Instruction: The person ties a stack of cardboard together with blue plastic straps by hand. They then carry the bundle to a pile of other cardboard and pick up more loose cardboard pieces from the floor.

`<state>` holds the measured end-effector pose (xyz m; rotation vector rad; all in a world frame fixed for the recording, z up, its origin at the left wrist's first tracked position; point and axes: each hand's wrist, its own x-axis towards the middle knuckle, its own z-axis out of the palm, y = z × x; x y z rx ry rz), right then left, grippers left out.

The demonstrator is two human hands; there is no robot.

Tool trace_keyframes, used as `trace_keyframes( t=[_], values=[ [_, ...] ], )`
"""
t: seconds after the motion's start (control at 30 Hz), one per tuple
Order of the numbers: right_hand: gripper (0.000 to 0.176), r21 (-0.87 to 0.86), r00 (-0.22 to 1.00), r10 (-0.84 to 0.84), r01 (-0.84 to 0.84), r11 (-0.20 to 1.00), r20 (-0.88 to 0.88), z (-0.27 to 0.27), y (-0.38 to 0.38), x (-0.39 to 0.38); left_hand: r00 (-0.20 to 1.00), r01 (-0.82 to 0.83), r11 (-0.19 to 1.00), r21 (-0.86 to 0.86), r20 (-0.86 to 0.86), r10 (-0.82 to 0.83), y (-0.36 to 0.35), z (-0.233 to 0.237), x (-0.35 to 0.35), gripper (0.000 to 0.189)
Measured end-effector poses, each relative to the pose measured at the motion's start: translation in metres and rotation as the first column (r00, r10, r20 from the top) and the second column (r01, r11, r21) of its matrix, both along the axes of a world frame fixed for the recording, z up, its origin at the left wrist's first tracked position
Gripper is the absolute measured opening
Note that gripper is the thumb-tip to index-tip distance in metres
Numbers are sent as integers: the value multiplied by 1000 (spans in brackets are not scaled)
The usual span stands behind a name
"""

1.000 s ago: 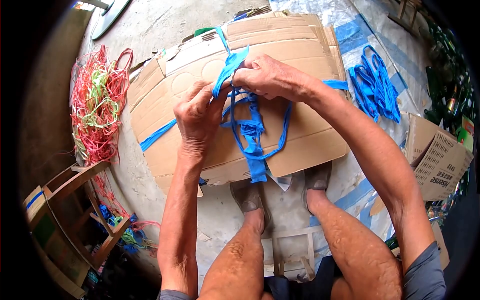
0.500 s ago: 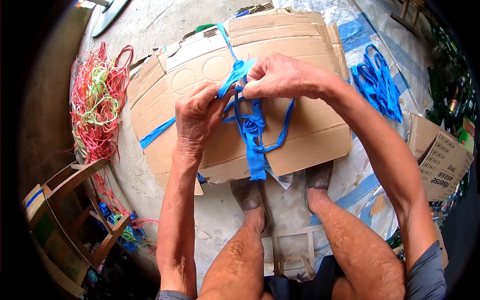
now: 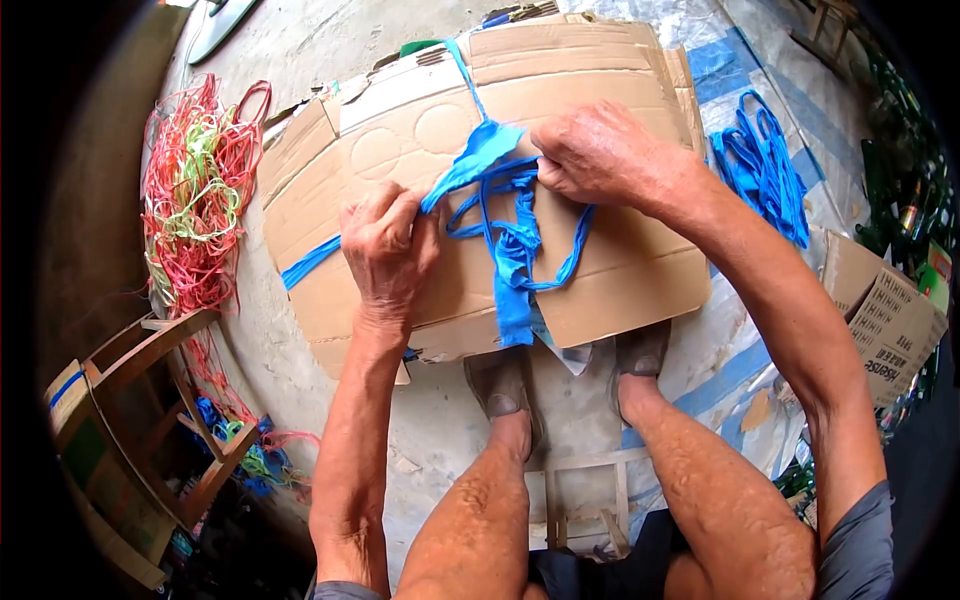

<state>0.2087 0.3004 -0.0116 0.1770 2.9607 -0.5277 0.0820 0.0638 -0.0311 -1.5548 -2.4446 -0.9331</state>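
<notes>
A stack of flattened cardboard [image 3: 630,260] lies on the floor in front of my feet. Blue fabric strips [image 3: 515,255] cross over it, looped and tangled near its middle. My left hand [image 3: 390,240] is closed on one blue strip at the left of the tangle. On the other side, my right hand [image 3: 590,150] grips another length of the strip in closed fingers. Between the hands the blue fabric is stretched, with a wide flap at the top. The exact crossing of the strips is hard to make out.
Tangled red and green plastic strands [image 3: 195,200] lie at the left. A bundle of blue strips [image 3: 760,170] is at the right, above a printed cardboard box [image 3: 890,335] and dark green bottles [image 3: 890,190]. A wooden chair [image 3: 150,400] stands lower left.
My hands have moved apart, the left one left and slightly down, the right one to the right. The blue strip between them is drawn out longer.
</notes>
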Motion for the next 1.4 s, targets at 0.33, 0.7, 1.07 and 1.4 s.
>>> trace_keyframes(
  t=[0.33,0.7,1.07,1.4],
  values=[
    [20,-22,995,-22,20,1000,-100,-13,4,3,986,-65,998,-22,151,67,-5,1,8,10],
    [14,-42,949,-143,137,990,-282,-26,-6,18,840,0,993,117,539,-64,-26,41,68,28],
    [7,-344,884,-447,381,858,-136,32,-8,161,621,333,911,-243,784,-18,-102,69,139,35],
    [25,-706,569,-681,700,108,460,128,-122,356,-95,-166,913,-374,927,362,-224,111,209,29]
  ],
)
